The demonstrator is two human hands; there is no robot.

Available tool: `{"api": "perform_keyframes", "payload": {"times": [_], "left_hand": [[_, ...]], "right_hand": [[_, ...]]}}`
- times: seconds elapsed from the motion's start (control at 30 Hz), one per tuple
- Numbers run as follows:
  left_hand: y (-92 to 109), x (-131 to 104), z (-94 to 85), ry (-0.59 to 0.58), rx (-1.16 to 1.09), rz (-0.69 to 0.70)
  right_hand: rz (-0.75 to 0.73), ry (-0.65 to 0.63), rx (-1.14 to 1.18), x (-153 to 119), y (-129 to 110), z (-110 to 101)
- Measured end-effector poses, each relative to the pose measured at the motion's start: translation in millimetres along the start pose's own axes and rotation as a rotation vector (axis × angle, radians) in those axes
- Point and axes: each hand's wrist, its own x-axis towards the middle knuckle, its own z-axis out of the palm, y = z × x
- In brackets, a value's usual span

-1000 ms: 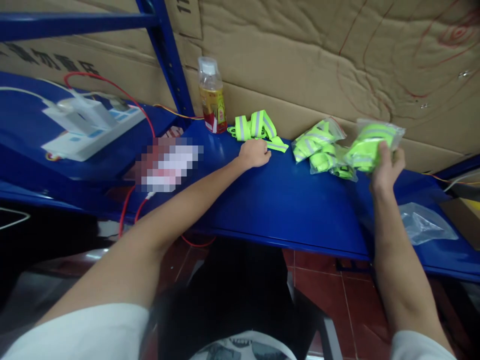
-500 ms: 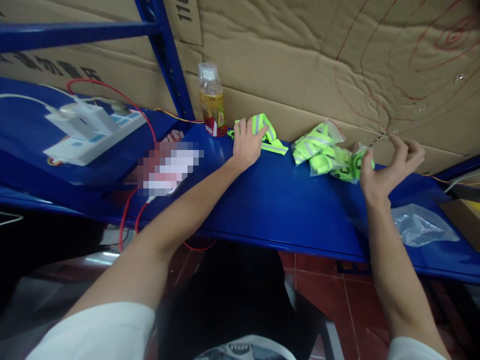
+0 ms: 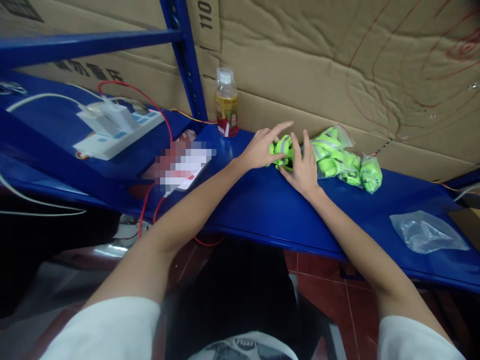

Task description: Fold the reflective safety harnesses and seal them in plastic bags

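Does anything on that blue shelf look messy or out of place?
Mostly tidy. An empty clear plastic bag lies crumpled near the blue shelf edge, apart from the bagged neon bands. A red cable dangles over the front edge.

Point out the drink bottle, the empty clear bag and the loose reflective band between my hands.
drink bottle (image 3: 226,107): head view, on its label.
empty clear bag (image 3: 425,232): head view, middle of the crumpled plastic.
loose reflective band (image 3: 282,146): head view, on the yellow fabric showing between the hands.

Strap (image 3: 282,148): neon yellow-green with grey reflective stripes. Bagged straps (image 3: 347,161): same neon green, clear wrap. Tabletop (image 3: 285,205): deep blue. Bottle (image 3: 226,103): amber, red label, white cap. Cable (image 3: 150,102): red.
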Motion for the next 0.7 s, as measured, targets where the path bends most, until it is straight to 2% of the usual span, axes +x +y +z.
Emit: {"api": "perform_keyframes", "payload": {"times": [0.1, 0.17, 0.3, 0.37, 0.47, 0.57, 0.63, 0.7], "left_hand": [[2, 0, 3.2, 0.048, -0.289, -0.056], [-1, -1, 5.2, 0.011, -0.403, -0.084], [-15, -3, -1.7, -0.199, -0.420, -0.163], [-22, -3, -9.1, -0.243, -0.340, -0.220], [-27, -2, -17.5, -0.117, -0.287, -0.269], [-24, 1, -18.1, 0.021, -0.425, -0.388], [-22, 4, -15.1, 0.088, -0.561, -0.515], [-21, 7, -11.6, 0.201, -0.650, -0.603]], "right_hand": [[0.039, -0.064, 0.060, -7, 7, -6], [0.073, -0.066, 0.096, -10, 8, -11], [0.154, -0.017, 0.181, -11, 9, -19], [0.194, -0.008, 0.232, -10, 10, -21], [0.272, 0.014, 0.372, -10, 14, -21], [0.422, 0.033, 0.628, -10, 16, -20], [0.565, -0.006, 0.793, -10, 14, -22], [0.653, -0.082, 0.863, -10, 11, -28]]}}
